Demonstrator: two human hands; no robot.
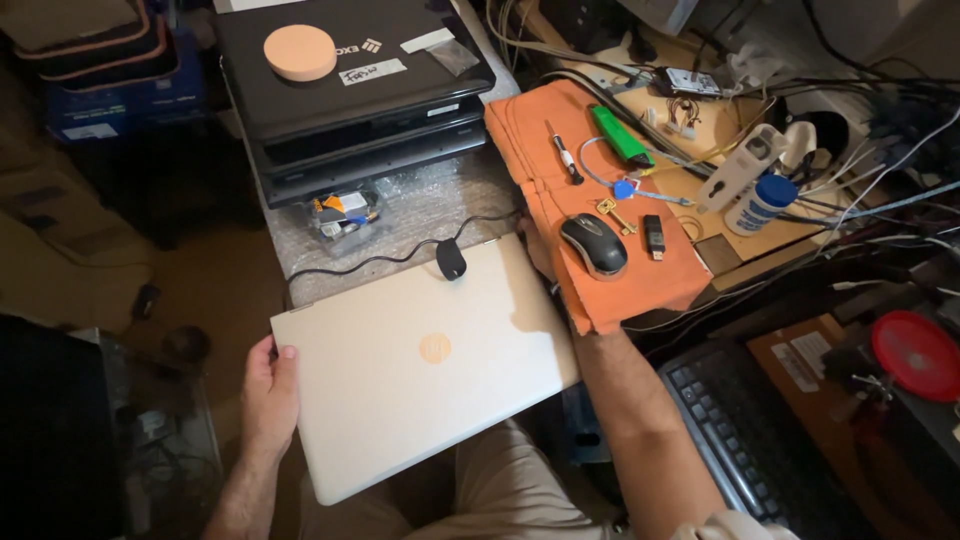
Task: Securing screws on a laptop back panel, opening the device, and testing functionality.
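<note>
The left hand (270, 395) is curling, thumb on top, fingers tucked beneath, its forearm running down to the lower edge; the right forearm is reaching up and forward, its hand lying hidden.

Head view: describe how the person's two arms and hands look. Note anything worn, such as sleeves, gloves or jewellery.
Both forearms are bare, with no sleeves reaching them. The left hand wears no glove, ring or watch that shows. The right hand is mostly hidden behind the orange cloth, so its fingers cannot be checked; the right forearm shows no watch or band.
</note>
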